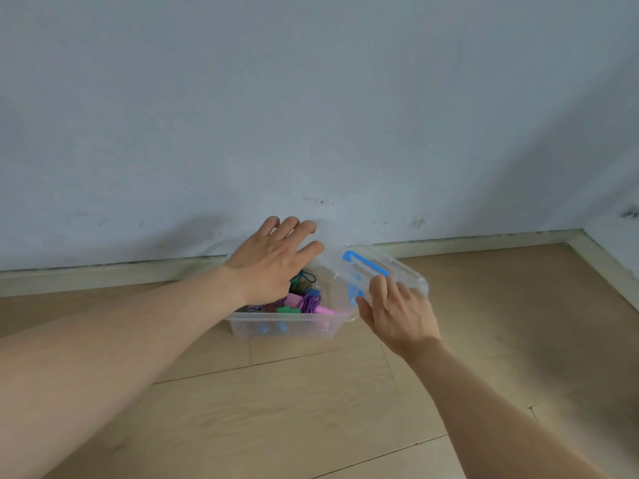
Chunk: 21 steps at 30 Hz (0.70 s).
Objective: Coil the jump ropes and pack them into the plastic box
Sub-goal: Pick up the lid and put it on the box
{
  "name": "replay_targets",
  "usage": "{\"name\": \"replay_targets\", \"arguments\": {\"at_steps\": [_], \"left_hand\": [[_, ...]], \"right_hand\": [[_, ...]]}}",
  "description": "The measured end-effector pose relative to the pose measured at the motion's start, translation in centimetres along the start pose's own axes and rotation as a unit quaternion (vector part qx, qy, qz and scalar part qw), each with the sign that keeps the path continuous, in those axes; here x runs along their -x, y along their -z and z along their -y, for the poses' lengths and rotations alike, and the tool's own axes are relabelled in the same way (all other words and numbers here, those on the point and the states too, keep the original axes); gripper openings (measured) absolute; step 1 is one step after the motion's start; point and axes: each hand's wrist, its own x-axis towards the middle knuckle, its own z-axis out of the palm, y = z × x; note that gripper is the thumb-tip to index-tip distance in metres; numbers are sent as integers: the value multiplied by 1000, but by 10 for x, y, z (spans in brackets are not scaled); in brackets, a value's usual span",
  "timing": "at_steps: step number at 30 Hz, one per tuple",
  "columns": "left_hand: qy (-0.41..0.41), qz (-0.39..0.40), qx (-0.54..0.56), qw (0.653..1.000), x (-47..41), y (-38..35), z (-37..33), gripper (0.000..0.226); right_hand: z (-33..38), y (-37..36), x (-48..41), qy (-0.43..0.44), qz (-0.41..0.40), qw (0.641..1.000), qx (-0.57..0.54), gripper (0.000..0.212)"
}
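Observation:
A clear plastic box (287,327) stands on the wooden floor near the wall. Inside it lie several coiled jump ropes (306,300) in purple, pink, green and teal. A clear lid (373,271) with a blue handle is tilted over the box's right side. My right hand (397,314) grips the lid's near edge. My left hand (273,262) hovers over the box's back left with fingers spread straight, its fingertips at the lid's far edge; contact is unclear. The left hand hides part of the ropes.
A pale wall with a light baseboard (466,245) runs right behind the box. A second wall meets it at the far right corner. Wooden floorboards (311,409) stretch toward me in front of the box.

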Motion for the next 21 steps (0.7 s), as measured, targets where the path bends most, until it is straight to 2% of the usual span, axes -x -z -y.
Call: {"name": "replay_targets", "arguments": {"at_steps": [1,3,5,8,12,15,18,19,21], "left_hand": [[-18,24,5,1000,3,1,3,70],[-19,88,14,996,8,4,5,80],[35,160,23,986,12,2,2,91],[166,293,61,940,19,-7,-2,108],[220,401,99,884,33,-16,6,102],[265,419,215,842,36,-18,14,96],[293,400,238,835,33,-27,15,78],[303,382,223,844,32,-29,12,70],[312,330,174,874,30,-35,10,52]], "right_hand": [[1,-3,-2,29,-5,999,-14,39],[11,-7,-12,81,-3,996,-37,46],[26,-11,-27,124,8,992,-38,44],[49,-18,-43,128,42,990,-40,40],[61,-32,-40,134,97,984,-61,36],[55,-35,-34,152,106,979,-90,35],[52,-34,-35,131,117,975,-136,35],[50,-36,-36,84,120,979,-144,34],[45,-43,-37,-76,113,980,-148,33]]}}
